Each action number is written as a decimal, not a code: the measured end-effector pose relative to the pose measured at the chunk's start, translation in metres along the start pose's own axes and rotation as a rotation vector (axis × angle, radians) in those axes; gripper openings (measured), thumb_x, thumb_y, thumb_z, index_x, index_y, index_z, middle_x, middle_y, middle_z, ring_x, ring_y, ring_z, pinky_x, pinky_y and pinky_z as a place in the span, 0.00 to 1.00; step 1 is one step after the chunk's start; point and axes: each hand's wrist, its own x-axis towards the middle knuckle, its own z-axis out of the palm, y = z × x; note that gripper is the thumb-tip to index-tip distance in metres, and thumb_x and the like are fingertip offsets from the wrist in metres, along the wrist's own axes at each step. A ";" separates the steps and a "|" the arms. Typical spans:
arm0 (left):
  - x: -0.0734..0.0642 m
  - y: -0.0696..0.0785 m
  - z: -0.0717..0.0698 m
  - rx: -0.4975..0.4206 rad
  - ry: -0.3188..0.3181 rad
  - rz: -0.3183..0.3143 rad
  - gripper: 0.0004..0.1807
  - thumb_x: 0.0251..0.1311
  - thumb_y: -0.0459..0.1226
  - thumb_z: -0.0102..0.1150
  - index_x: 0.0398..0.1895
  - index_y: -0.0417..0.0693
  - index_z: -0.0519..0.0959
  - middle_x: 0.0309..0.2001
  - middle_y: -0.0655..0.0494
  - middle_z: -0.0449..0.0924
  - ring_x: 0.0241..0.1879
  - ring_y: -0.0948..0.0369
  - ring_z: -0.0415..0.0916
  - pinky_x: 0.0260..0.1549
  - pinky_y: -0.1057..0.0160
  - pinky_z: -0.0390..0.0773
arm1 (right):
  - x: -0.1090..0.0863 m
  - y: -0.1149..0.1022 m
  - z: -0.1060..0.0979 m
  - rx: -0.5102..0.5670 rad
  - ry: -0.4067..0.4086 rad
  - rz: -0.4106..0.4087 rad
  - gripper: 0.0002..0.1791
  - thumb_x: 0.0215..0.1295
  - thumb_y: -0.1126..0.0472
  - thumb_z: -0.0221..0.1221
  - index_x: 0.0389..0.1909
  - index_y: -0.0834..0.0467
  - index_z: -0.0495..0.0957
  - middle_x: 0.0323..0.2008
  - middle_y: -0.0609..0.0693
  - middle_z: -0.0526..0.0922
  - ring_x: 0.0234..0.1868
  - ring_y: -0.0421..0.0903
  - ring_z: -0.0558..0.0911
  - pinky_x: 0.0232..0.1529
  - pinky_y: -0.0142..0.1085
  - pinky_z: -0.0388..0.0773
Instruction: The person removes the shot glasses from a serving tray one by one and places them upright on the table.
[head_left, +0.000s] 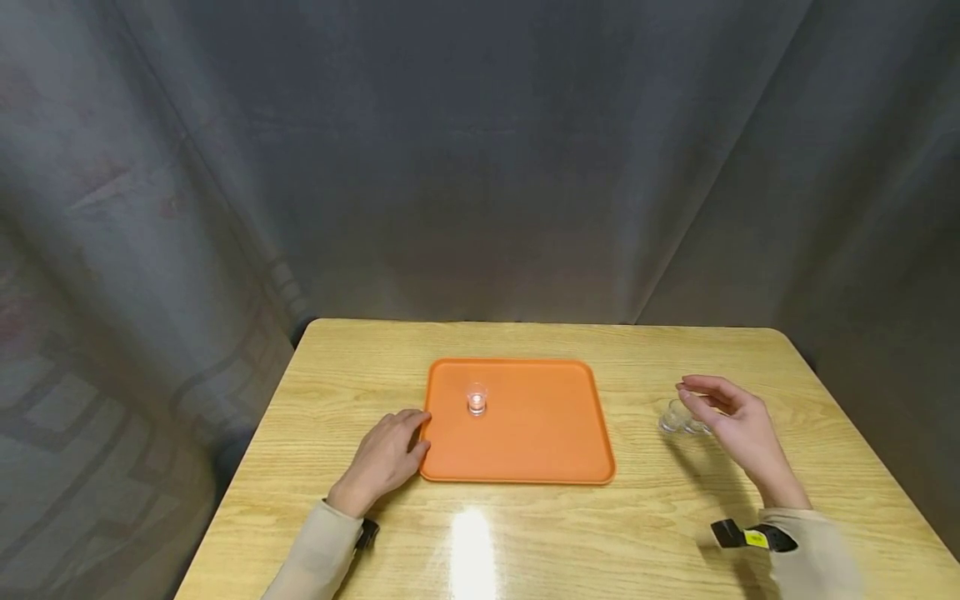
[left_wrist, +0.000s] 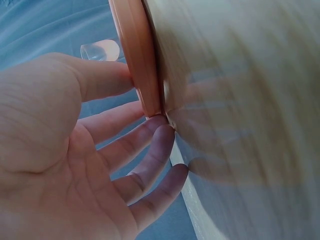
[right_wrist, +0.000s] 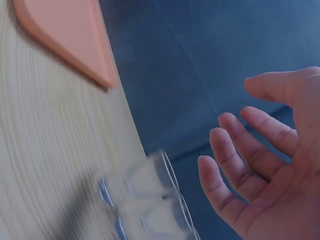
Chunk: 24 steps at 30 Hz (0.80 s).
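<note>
An orange tray lies on the table with one small clear shot glass standing on its left part. My left hand rests at the tray's left edge. In the left wrist view its thumb and fingertips touch the tray's side, loosely bent. My right hand is raised over a group of clear shot glasses at the right, partly hidden behind it. The right wrist view shows two of these glasses close together, below the loosely curved fingers, and nothing in the palm.
The light wooden table carries the tray near its middle, with bare wood between the tray and the right-hand glasses. Dark grey curtains hang behind the table and on both sides.
</note>
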 end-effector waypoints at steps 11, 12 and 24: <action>-0.003 -0.001 0.002 -0.007 -0.002 -0.001 0.25 0.72 0.38 0.66 0.69 0.39 0.79 0.68 0.40 0.80 0.69 0.41 0.77 0.74 0.40 0.72 | 0.009 -0.018 0.055 0.112 -0.104 -0.057 0.21 0.76 0.58 0.65 0.62 0.67 0.81 0.48 0.41 0.91 0.45 0.26 0.85 0.42 0.25 0.85; -0.003 -0.001 0.002 -0.006 -0.002 0.001 0.25 0.72 0.38 0.66 0.69 0.39 0.79 0.67 0.40 0.80 0.69 0.41 0.77 0.74 0.40 0.72 | 0.010 -0.019 0.060 0.108 -0.113 -0.058 0.21 0.76 0.58 0.66 0.62 0.67 0.81 0.49 0.46 0.92 0.45 0.27 0.85 0.43 0.25 0.84; -0.002 0.001 -0.002 -0.011 0.001 0.008 0.25 0.72 0.38 0.66 0.69 0.38 0.79 0.67 0.39 0.80 0.69 0.41 0.77 0.75 0.39 0.71 | 0.021 -0.040 0.115 0.176 -0.212 -0.061 0.20 0.74 0.62 0.66 0.60 0.69 0.82 0.54 0.63 0.89 0.47 0.38 0.86 0.46 0.27 0.84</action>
